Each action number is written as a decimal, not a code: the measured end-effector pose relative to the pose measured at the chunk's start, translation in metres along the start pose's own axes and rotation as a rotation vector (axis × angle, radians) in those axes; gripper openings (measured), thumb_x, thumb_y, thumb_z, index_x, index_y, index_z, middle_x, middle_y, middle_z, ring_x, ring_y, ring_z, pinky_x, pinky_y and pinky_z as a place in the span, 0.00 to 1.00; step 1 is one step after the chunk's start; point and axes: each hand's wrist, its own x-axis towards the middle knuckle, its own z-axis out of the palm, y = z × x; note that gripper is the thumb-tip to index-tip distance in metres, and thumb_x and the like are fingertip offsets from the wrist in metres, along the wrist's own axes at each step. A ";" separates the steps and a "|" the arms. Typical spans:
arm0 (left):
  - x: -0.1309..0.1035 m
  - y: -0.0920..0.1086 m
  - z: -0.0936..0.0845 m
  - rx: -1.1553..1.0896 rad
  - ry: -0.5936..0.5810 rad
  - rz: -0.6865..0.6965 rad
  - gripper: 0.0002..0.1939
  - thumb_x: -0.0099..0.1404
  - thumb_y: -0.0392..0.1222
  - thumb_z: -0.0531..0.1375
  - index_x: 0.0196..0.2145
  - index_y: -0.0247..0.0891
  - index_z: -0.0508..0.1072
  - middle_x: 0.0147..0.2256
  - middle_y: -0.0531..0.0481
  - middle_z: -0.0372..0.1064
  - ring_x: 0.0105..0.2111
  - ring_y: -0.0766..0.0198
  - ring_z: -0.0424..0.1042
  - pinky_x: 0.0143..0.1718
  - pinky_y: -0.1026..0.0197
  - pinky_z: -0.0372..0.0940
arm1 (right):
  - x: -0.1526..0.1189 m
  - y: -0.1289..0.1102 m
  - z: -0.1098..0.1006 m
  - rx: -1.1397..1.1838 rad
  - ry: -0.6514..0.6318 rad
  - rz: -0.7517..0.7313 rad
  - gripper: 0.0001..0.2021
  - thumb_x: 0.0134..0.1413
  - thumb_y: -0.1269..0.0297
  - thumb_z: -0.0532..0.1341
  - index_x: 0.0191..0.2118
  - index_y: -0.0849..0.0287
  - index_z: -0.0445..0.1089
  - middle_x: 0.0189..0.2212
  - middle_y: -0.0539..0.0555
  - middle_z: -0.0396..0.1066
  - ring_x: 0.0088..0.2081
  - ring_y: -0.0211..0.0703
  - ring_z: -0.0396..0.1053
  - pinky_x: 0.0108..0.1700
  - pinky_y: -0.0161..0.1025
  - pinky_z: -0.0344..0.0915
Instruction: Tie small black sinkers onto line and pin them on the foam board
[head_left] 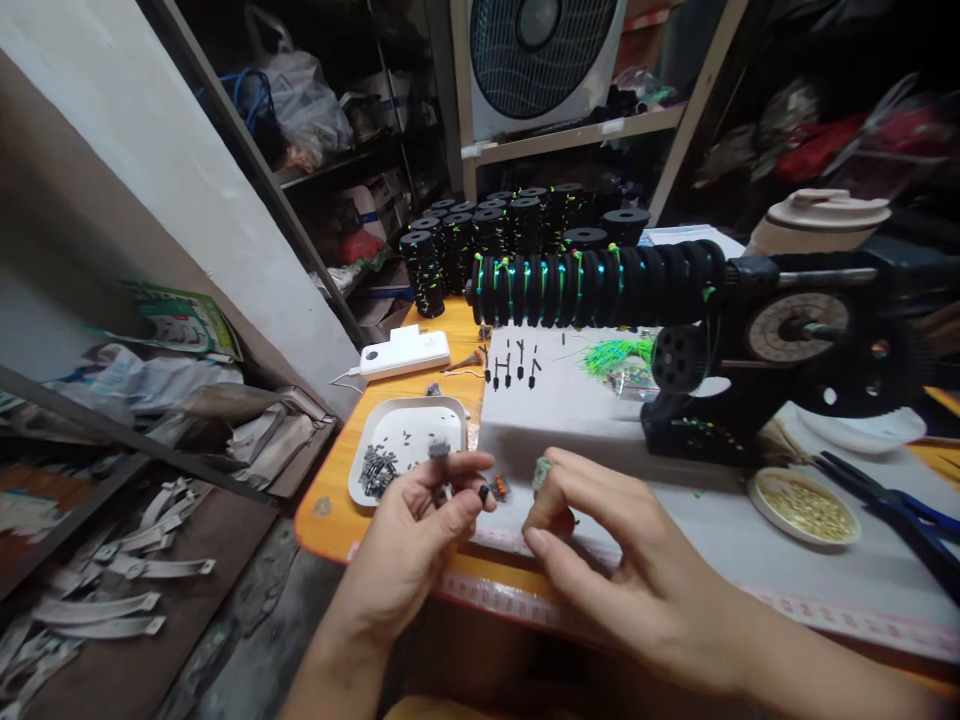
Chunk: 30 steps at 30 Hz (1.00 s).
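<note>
My left hand is in front of the white tray, its thumb and forefinger closed on a small black piece. A grey bristly tuft shows above its fingers; I cannot tell whether the hand holds it. To the right, my right hand is closed, thumb against forefinger. A grey-green lump shows at its bent fingers, and what the fingertips pinch is hidden. Small dark pieces lie in the tray. An orange and black bit lies between the hands.
A black machine carries a ribbed black roller wound with green strands. Black spools stand behind. Small black parts lie on the white sheet. At right are a dish of golden beads and blue-handled scissors.
</note>
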 end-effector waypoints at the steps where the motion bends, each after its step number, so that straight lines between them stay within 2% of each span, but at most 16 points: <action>1: -0.006 -0.007 0.004 -0.163 0.019 -0.032 0.15 0.54 0.44 0.72 0.38 0.38 0.78 0.31 0.51 0.72 0.31 0.71 0.69 0.34 0.71 0.63 | 0.000 -0.001 0.000 0.022 -0.016 0.009 0.09 0.57 0.75 0.55 0.28 0.58 0.59 0.27 0.48 0.59 0.29 0.35 0.60 0.29 0.33 0.56; 5: -0.017 -0.024 0.015 -0.470 0.015 -0.048 0.09 0.54 0.40 0.72 0.31 0.36 0.79 0.27 0.51 0.71 0.21 0.78 0.59 0.23 0.74 0.56 | 0.000 -0.003 0.000 0.070 -0.056 -0.007 0.09 0.53 0.76 0.56 0.27 0.58 0.57 0.27 0.47 0.58 0.29 0.35 0.58 0.29 0.33 0.54; 9: -0.020 -0.028 0.022 -0.571 0.036 -0.042 0.09 0.53 0.39 0.73 0.30 0.36 0.78 0.26 0.51 0.71 0.19 0.78 0.55 0.21 0.73 0.52 | -0.001 -0.002 0.001 0.101 -0.080 -0.021 0.09 0.51 0.77 0.55 0.27 0.58 0.55 0.27 0.47 0.57 0.29 0.35 0.57 0.29 0.34 0.53; 12: -0.021 -0.030 0.025 -0.582 0.066 -0.042 0.11 0.51 0.40 0.73 0.29 0.35 0.76 0.26 0.51 0.71 0.19 0.77 0.54 0.21 0.73 0.52 | -0.002 -0.001 0.001 0.107 -0.089 -0.024 0.09 0.51 0.77 0.55 0.27 0.58 0.55 0.27 0.47 0.57 0.30 0.36 0.57 0.29 0.34 0.53; 21: -0.021 -0.031 0.028 -0.597 0.043 -0.042 0.11 0.51 0.40 0.74 0.27 0.36 0.75 0.27 0.51 0.72 0.20 0.77 0.58 0.22 0.73 0.54 | 0.000 -0.005 0.000 0.096 -0.102 -0.015 0.09 0.49 0.78 0.54 0.26 0.58 0.54 0.26 0.47 0.56 0.29 0.36 0.57 0.30 0.34 0.53; 26: -0.023 -0.031 0.027 -0.510 0.065 -0.023 0.08 0.54 0.41 0.72 0.29 0.37 0.78 0.27 0.50 0.72 0.21 0.76 0.58 0.25 0.72 0.56 | 0.000 -0.003 0.000 0.086 -0.107 0.002 0.09 0.50 0.77 0.54 0.26 0.57 0.54 0.26 0.48 0.56 0.29 0.37 0.57 0.29 0.34 0.53; 30: -0.025 -0.031 0.027 -0.441 0.101 0.006 0.08 0.55 0.42 0.71 0.30 0.36 0.80 0.25 0.53 0.68 0.21 0.77 0.57 0.24 0.73 0.55 | -0.001 -0.003 0.001 0.066 -0.110 0.010 0.09 0.50 0.77 0.55 0.26 0.58 0.55 0.26 0.48 0.57 0.29 0.37 0.57 0.30 0.35 0.53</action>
